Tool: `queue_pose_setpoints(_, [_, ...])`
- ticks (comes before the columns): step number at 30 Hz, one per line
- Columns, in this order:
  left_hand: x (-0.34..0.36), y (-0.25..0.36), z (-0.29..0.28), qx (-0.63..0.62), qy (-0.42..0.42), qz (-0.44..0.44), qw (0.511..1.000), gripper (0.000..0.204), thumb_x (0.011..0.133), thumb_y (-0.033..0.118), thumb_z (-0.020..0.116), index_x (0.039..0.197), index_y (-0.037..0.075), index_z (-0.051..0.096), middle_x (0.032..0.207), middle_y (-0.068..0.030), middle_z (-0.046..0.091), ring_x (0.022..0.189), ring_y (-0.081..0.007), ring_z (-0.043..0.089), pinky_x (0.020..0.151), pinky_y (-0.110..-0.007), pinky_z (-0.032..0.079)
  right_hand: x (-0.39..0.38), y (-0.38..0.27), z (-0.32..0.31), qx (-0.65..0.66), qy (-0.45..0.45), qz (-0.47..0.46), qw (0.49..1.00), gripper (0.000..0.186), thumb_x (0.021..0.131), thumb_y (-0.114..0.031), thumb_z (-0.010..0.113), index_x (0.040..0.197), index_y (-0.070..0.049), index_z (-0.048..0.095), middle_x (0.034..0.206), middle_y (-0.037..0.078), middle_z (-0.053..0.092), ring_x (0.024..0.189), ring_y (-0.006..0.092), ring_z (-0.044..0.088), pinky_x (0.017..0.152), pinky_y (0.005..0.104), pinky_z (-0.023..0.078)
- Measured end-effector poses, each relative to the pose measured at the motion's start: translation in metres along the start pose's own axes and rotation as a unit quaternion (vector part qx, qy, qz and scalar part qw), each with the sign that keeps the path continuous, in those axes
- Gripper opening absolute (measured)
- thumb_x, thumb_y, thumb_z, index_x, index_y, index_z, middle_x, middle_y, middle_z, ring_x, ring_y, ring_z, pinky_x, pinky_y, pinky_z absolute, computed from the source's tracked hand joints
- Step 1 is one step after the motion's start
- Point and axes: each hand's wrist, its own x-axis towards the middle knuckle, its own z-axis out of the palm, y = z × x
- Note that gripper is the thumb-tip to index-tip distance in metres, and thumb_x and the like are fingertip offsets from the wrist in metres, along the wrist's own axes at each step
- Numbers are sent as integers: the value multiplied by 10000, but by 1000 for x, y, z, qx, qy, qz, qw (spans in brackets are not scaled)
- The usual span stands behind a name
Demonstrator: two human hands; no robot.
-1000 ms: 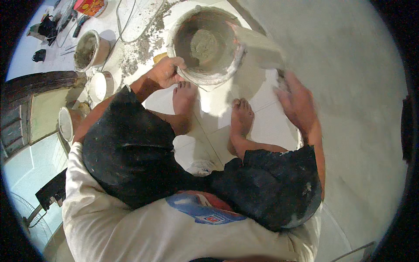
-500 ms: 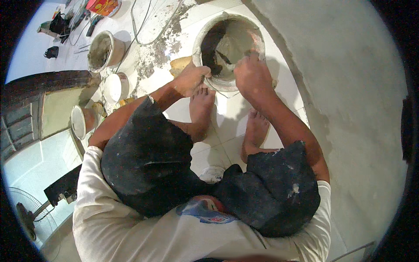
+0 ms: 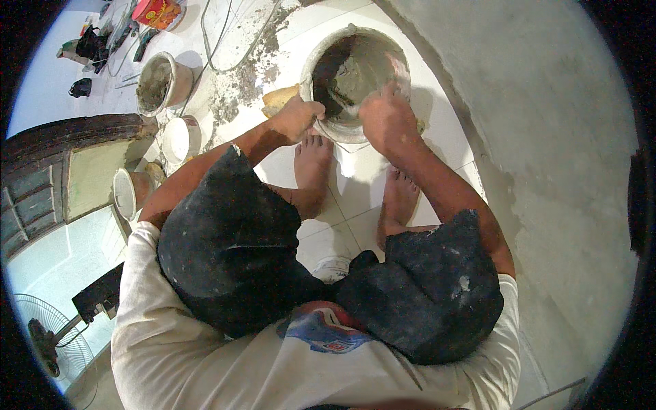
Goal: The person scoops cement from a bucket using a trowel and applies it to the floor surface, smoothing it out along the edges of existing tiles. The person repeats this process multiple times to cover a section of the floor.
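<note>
A grey mortar bucket [image 3: 362,68] stands on the white tile floor in front of my bare feet. My left hand [image 3: 294,117] is closed on its near left rim. Over the bucket's right front part, my right hand [image 3: 388,119] has curled fingers reaching inside; what they hold is blurred and partly hidden by the hand. Grey, wet-looking material and a dark patch show inside the bucket. A yellow piece [image 3: 277,101], perhaps a sponge, lies just left of it.
At left are a bucket of grey material [image 3: 179,82], smaller containers [image 3: 181,137] [image 3: 133,195], cables, a red tub [image 3: 154,14], dark bags and tools. Grey splatter marks the floor. A fan [image 3: 51,331] stands lower left; a grey plastered surface [image 3: 547,171] runs along the right.
My right hand has moved from beside the bucket, at right, into its mouth and slightly leftward. My left hand stays on the rim. The view shifted, and the bucket's inside looks darker at left.
</note>
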Motion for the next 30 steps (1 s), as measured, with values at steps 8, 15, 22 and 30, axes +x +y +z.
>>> queue_pose_setpoints(8, [10, 38, 27, -359, 133, -220, 897, 165, 800, 50, 651, 957, 62, 602, 794, -56, 629, 635, -196, 611, 551, -336, 501, 6, 22, -1, 61, 31, 115, 991, 160, 826, -141, 640, 827, -37, 762, 876, 147, 712, 929, 302, 659, 834, 445, 555])
queue_pose_setpoints(15, [14, 24, 35, -375, 122, -249, 885, 487, 801, 9, 588, 1246, 85, 407, 850, -51, 589, 625, -145, 556, 506, -291, 475, -11, 6, -7, 69, -4, 74, 995, 148, 816, -138, 655, 847, -45, 765, 903, 156, 722, 887, 312, 677, 744, 416, 569])
queue_pose_setpoints(22, [22, 35, 40, -332, 111, -252, 902, 509, 802, 20, 591, 1274, 70, 406, 852, -61, 602, 636, -141, 565, 511, -286, 469, 10, 31, 22, 34, -55, 168, 984, 138, 821, -113, 641, 851, -42, 755, 960, 185, 721, 903, 319, 685, 769, 426, 574])
queue_pose_setpoints(30, [19, 29, 41, -381, 144, -219, 887, 266, 810, 43, 606, 1075, 34, 584, 748, -24, 605, 582, -134, 563, 491, -282, 450, -9, 25, 6, 121, 12, 133, 984, 138, 825, -115, 632, 858, -30, 736, 944, 199, 712, 962, 351, 689, 788, 459, 575])
